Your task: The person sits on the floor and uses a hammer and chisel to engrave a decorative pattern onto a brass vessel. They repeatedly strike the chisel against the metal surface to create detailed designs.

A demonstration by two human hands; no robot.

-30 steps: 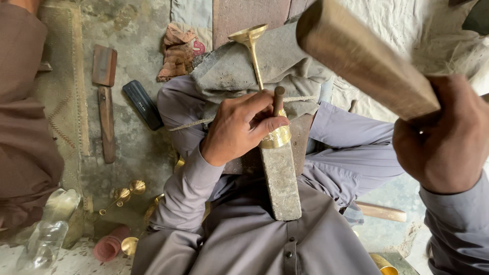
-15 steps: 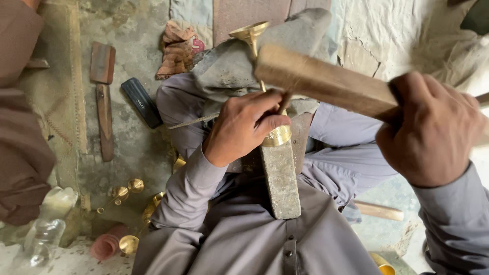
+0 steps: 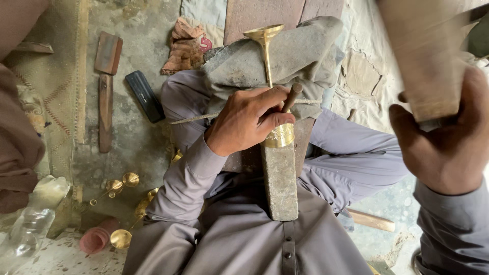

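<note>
Left hand is curled around a small punch and the upper end of a brass goblet-shaped piece, fingers pressed together, pinning the engraved brass band against the top of a grey stone block that rests on the person's lap. Beyond the fingers the piece's thin stem runs up to a flared brass cup, lying over a grey folded cloth on the knee. Right hand is raised at the right edge of the view, clenched round a wooden mallet that is blurred with motion.

Main risk, as I judge it, is to the left fingers: the punch head stands just beside the knuckles, so a blow landing off-centre could glance down onto them. A tilted punch could also skid across the curved brass and scar the pattern instead of marking it. The block has no fixing that shows and sits on soft clothing, so it may rock under a strike and let the piece roll. Too heavy a blow might dent the thin wall or bend the slender stem where it bridges the cloth.

On the floor to the left lie more small brass cups, a dark case, wooden pieces and a clear plastic bottle, well apart from the work
</note>
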